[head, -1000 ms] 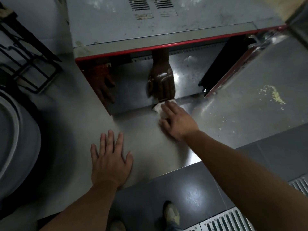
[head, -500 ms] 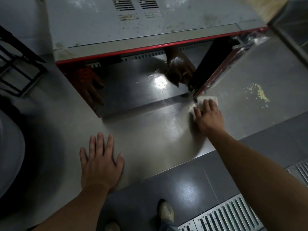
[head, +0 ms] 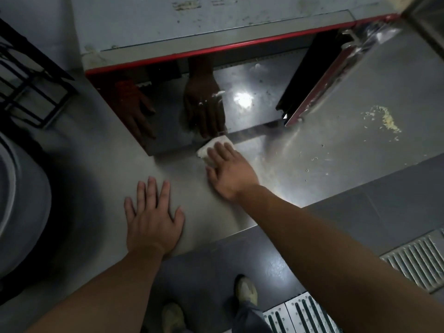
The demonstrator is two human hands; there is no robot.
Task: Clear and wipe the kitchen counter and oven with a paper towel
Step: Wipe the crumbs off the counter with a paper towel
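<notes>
A folded white paper towel (head: 212,146) lies on the steel counter (head: 101,164) against the lower front edge of the red-trimmed oven (head: 204,30). My right hand (head: 229,170) presses flat on the towel, fingers spread over it. My left hand (head: 152,215) rests palm down on the counter near its front edge, fingers apart, holding nothing. The oven's glossy front mirrors both hands. Its door or side panel (head: 322,82) stands open to the right.
Yellowish crumbs (head: 384,120) are scattered on the counter to the right of the oven. A black wire rack (head: 28,75) stands at the far left, a large round grey vessel (head: 21,207) below it. Dark floor tiles and a metal drain grate (head: 413,263) lie below the counter edge.
My right hand slid the towel along the oven's base, first right to the open door's corner, then back left. The left hand stayed planted on the counter.
</notes>
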